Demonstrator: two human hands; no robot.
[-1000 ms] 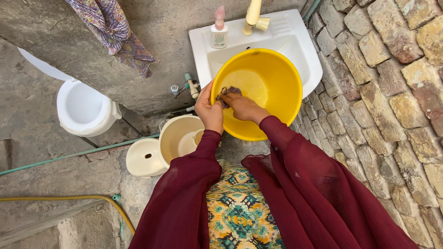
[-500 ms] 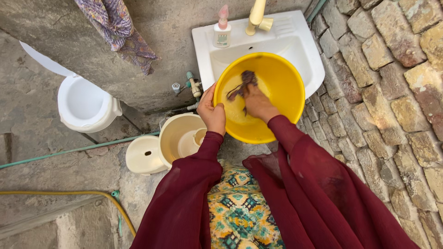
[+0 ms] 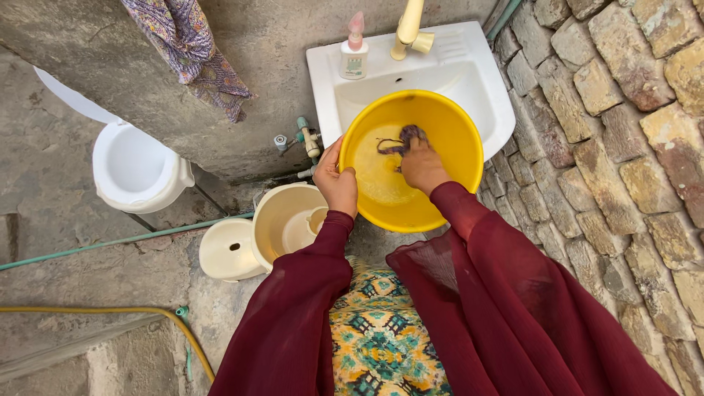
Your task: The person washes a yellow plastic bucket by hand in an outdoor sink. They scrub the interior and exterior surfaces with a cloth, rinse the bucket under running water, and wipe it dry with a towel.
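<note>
A round yellow basin rests tilted on the front of a white sink. My left hand grips the basin's near left rim. Inside the basin, my right hand presses a dark scrubbing cloth against the wet yellow wall. Both arms wear dark red sleeves.
A soap pump bottle and a cream tap stand at the sink's back. Below left are a cream bucket with a cup inside, its lid, and a white toilet bowl. A stone wall runs on the right; hoses cross the floor.
My right hand has slid the cloth from the basin's near left rim up toward its middle. The left hand keeps its hold on the rim.
</note>
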